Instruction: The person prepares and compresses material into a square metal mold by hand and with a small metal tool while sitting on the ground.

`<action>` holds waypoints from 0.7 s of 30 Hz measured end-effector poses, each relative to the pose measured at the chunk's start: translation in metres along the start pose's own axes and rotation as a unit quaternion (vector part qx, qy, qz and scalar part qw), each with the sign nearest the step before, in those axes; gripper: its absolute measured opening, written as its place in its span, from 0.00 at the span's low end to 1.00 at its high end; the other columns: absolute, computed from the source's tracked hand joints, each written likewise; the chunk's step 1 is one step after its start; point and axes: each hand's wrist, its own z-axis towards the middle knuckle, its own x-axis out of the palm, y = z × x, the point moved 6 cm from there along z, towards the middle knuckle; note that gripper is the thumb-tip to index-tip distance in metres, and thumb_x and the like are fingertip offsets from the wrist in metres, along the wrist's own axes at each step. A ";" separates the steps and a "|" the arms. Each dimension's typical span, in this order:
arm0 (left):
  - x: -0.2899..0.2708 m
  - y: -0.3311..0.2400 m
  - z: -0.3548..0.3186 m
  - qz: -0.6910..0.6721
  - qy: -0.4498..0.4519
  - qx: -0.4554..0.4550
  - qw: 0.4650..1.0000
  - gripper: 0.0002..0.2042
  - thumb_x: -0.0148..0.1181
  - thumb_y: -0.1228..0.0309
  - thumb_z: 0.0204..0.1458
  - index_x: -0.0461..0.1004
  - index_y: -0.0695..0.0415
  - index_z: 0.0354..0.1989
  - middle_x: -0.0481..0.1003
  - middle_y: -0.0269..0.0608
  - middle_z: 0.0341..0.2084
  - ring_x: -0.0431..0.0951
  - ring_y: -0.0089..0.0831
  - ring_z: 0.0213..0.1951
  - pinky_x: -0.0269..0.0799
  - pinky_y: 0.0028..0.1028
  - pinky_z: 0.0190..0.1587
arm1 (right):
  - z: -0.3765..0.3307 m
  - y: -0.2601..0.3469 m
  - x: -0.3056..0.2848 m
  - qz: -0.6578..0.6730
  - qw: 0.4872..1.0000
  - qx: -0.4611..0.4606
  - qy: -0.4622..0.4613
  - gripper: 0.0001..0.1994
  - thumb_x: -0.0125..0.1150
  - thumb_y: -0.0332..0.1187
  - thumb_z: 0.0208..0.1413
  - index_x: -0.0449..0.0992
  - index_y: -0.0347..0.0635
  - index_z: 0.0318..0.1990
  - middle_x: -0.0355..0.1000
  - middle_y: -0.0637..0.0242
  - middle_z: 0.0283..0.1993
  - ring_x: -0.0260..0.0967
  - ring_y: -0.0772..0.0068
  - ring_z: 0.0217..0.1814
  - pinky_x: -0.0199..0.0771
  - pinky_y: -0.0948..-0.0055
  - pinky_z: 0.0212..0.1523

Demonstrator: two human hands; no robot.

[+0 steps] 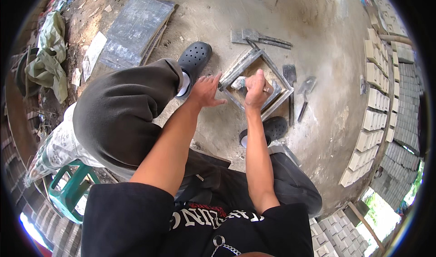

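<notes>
Right hand point(257, 89) had its fingers clamped round a pale-headed tool point(239, 83), head poking toward the square frame's point(240, 67) left corner; left hand point(206, 92), fingers apart, sat right by that corner.

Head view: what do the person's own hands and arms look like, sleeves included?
The left hand and right hand are gloveless, with no watch or bracelet visible. Short black sleeves leave both forearms bare.
</notes>
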 end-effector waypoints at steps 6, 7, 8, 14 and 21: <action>0.016 -0.003 0.002 0.073 0.026 -0.004 0.997 0.41 0.58 0.45 0.44 0.54 0.61 0.62 0.69 0.53 0.51 0.65 0.42 0.58 0.57 0.39 0.60 | -0.005 -0.019 0.003 0.021 0.999 0.041 0.025 0.25 0.47 0.38 0.59 0.57 0.40 0.10 0.55 0.74 0.11 0.48 0.83 0.15 0.46 0.74 0.17; 0.010 -0.004 0.006 0.065 0.035 -0.011 0.997 0.39 0.57 0.47 0.46 0.57 0.61 0.61 0.71 0.52 0.50 0.67 0.43 0.57 0.58 0.39 0.59 | 0.001 -0.017 0.005 0.040 0.998 0.039 0.027 0.25 0.47 0.38 0.59 0.57 0.40 0.10 0.55 0.74 0.11 0.48 0.83 0.15 0.46 0.74 0.17; 0.002 -0.009 0.008 0.039 0.051 -0.034 0.997 0.31 0.55 0.52 0.49 0.61 0.58 0.58 0.75 0.50 0.41 0.74 0.45 0.48 0.67 0.39 0.52 | -0.003 -0.010 -0.002 0.027 0.999 0.004 0.017 0.25 0.47 0.38 0.59 0.57 0.40 0.10 0.55 0.73 0.11 0.48 0.83 0.15 0.47 0.74 0.17; -0.006 -0.017 0.036 0.032 0.009 -0.007 0.999 0.09 0.56 0.64 0.47 0.75 0.52 0.35 0.77 0.47 0.28 0.78 0.45 0.36 0.73 0.41 0.36 | 0.009 -0.021 -0.008 0.001 0.999 0.046 0.000 0.24 0.50 0.40 0.58 0.61 0.39 0.10 0.57 0.73 0.11 0.53 0.81 0.15 0.51 0.74 0.18; 0.000 -0.031 0.041 0.060 -0.001 -0.020 0.998 0.06 0.53 0.71 0.45 0.78 0.54 0.25 0.77 0.49 0.26 0.79 0.45 0.34 0.74 0.40 0.36 | -0.003 -0.031 -0.025 -0.036 0.997 -0.037 -0.050 0.25 0.48 0.43 0.59 0.63 0.38 0.12 0.58 0.72 0.11 0.53 0.81 0.15 0.52 0.72 0.18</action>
